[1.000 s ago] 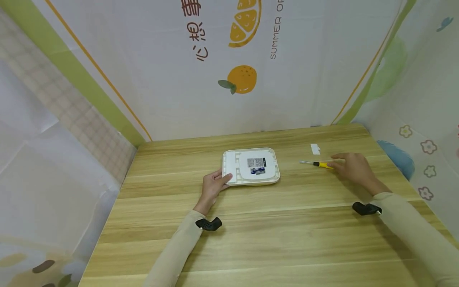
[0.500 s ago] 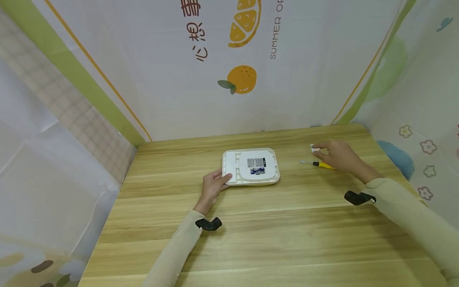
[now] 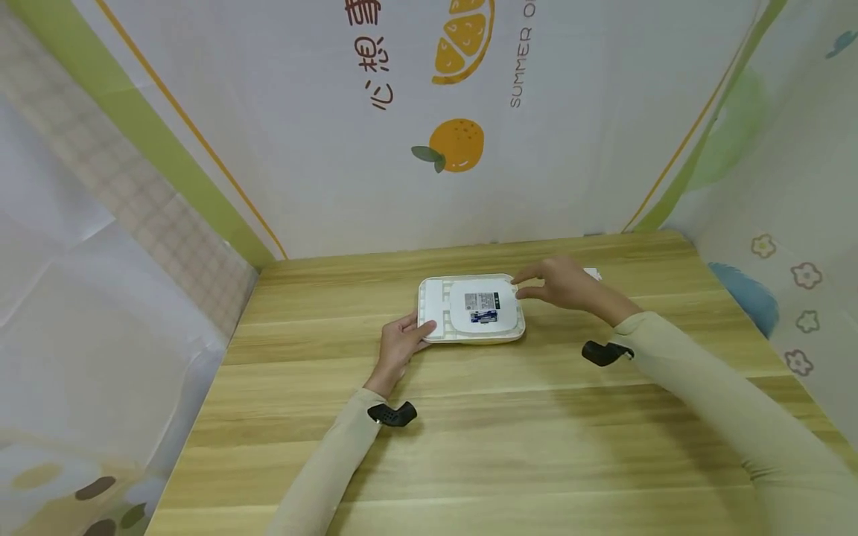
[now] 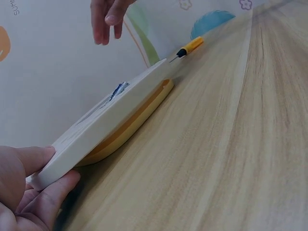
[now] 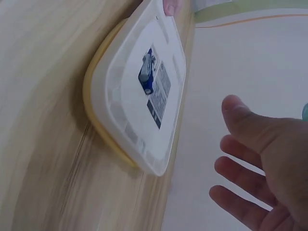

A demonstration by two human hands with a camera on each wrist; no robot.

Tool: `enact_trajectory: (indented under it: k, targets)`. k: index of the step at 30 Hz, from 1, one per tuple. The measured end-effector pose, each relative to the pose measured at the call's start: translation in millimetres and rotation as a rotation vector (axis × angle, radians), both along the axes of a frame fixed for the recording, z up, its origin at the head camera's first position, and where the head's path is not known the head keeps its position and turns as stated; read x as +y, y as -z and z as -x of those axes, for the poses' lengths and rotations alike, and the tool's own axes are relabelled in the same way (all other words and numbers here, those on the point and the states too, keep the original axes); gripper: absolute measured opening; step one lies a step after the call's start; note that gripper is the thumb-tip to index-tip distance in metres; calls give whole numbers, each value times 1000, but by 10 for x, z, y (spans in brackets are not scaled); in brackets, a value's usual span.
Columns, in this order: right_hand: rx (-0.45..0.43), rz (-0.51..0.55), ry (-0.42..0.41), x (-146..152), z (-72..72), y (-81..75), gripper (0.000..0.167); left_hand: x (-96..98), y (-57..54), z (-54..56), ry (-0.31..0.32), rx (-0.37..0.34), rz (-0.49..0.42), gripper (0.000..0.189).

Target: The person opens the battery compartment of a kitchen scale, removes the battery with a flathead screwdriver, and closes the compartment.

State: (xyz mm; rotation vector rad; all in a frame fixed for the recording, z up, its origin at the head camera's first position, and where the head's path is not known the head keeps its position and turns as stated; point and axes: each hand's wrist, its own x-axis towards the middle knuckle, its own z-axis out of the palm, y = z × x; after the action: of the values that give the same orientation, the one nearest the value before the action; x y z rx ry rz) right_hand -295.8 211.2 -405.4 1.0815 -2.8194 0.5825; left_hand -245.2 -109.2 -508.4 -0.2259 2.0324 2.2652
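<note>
A flat white device with rounded corners [image 3: 456,289] lies underside up, its printed label [image 4: 91,113] and blue batteries [image 5: 147,72] showing. Beneath it is a yellow part [image 4: 137,122], partly hidden. My left hand [image 3: 400,346] grips the device's near left corner, thumb on top and fingers underneath. By the far right edge hovers my right hand [image 3: 563,283], fingers spread with nothing between them; in the right wrist view it is apart from the device. A small white plastic piece [image 3: 593,273] lies on the table behind the right hand.
A yellow-handled screwdriver [image 4: 191,46] lies to the right of the device, hidden behind the right hand in the head view. The wooden table [image 3: 482,447] ends at a printed cloth [image 3: 335,186] at the back.
From the screwdriver my right hand went to the small white piece, then left to the device's right end. The white piece stays on the table. My left hand keeps its grip.
</note>
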Motion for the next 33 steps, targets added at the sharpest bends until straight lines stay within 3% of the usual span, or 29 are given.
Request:
enact_trajectory:
  k: [7,14,25,33]
  targets:
    - [-68,-28,-104,-242,119,197,24,-6,14,1,7,1,8,57]
    - [-114,-62,-105,-349,150,321,24,-8,5,0,7,0,2,56]
    - [-63,-92,-144,-440,129,461,22,-18,-16,2,12,-5,6,56]
    - [-12,-113,-143,-467,109,461,15,-8,-5,25,16,-9,-6,56]
